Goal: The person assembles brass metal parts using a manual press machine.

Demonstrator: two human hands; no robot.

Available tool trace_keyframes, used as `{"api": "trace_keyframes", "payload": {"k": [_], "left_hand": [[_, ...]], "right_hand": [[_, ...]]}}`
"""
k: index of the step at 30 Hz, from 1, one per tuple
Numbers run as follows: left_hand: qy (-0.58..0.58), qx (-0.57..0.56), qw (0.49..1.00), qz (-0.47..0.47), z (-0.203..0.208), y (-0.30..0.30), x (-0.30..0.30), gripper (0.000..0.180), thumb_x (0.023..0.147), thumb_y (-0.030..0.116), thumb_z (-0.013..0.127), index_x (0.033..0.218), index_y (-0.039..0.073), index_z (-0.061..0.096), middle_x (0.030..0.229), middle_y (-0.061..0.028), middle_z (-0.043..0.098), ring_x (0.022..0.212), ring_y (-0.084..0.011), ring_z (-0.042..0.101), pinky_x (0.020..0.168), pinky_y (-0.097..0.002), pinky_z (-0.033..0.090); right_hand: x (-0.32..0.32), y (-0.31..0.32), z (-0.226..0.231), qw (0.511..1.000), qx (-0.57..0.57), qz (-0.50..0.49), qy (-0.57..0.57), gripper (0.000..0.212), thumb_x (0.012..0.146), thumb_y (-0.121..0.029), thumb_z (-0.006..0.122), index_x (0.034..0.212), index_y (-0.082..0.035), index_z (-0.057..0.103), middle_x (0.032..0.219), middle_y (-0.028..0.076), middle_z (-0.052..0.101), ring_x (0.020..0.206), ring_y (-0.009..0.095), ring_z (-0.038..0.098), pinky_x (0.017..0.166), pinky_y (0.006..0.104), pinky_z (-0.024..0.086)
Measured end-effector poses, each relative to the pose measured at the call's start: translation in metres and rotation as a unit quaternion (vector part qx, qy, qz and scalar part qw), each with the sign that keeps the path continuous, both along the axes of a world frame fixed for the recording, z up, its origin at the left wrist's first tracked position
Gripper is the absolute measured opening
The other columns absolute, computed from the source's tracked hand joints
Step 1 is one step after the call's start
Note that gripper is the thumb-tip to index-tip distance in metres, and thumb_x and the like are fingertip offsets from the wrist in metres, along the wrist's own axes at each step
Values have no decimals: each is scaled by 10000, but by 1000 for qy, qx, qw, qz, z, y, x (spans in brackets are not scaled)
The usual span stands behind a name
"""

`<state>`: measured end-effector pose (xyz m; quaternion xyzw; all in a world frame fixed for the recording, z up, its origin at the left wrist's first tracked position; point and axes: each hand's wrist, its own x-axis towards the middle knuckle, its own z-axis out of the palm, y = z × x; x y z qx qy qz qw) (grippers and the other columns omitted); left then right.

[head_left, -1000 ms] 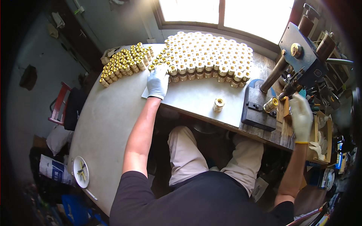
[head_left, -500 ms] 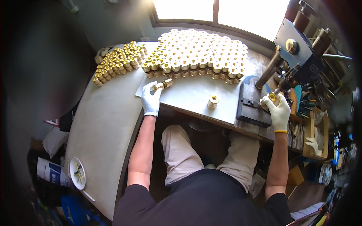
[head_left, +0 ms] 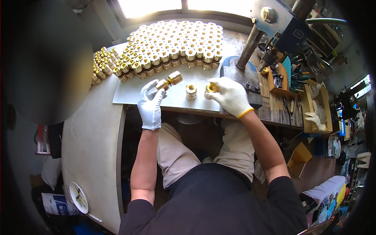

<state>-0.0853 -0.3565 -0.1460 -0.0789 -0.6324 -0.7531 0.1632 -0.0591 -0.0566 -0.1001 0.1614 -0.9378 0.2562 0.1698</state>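
Note:
My gloved left hand (head_left: 150, 103) is closed on a brass fitting (head_left: 169, 80), a longer piece with two hex ends, tilted up to the right above the table's front edge. In my right hand (head_left: 231, 96), wearing a knit glove with a yellow cuff, is a short brass fitting (head_left: 212, 88), its open bore showing. Between the two hands a single brass fitting (head_left: 191, 92) stands upright on the light sheet (head_left: 129, 93). Behind them many brass fittings (head_left: 168, 43) stand packed in rows, and a smaller group (head_left: 103, 64) stands to the left.
A dark press (head_left: 278, 23) with a heavy base (head_left: 239, 76) stands right of the fittings. Hand tools (head_left: 289, 107) and a cardboard box (head_left: 328, 117) with gloves lie farther right. A white dish (head_left: 79, 197) holds small pieces on the left table (head_left: 92, 145).
My right hand has moved left from the press with its fitting, to beside the standing one. The left hand still holds its fitting. The whole view has shifted.

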Motion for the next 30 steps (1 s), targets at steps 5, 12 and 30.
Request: {"api": "trace_keyframes", "payload": {"k": [5, 12, 30], "left_hand": [[15, -15, 998, -63, 24, 28, 16, 429, 1024, 19, 756, 1429, -4, 618, 1332, -139, 727, 1094, -237, 764, 911, -356, 644], [13, -29, 991, -130, 40, 74, 19, 431, 982, -73, 759, 1394, -1, 656, 1295, -74, 707, 1001, -136, 715, 864, -280, 608], [125, -435, 876, -168, 77, 264, -35, 543, 867, 177, 898, 1353, 34, 703, 1258, -158, 717, 1053, -310, 725, 968, -361, 578]], "right_hand": [[-27, -12, -25, 1000, 2, 5, -14, 462, 924, -395, 797, 1290, -117, 748, 1111, 129, 755, 1003, 351, 741, 891, 450, 590], [53, -6, -5, 989, -147, -1, 23, 484, 947, -261, 832, 1360, -28, 731, 865, 136, 743, 775, 286, 734, 743, 386, 586], [159, 43, -24, 930, -321, -106, -143, 477, 978, -218, 836, 1389, -10, 716, 928, 77, 782, 727, 90, 660, 719, 278, 574]]}}
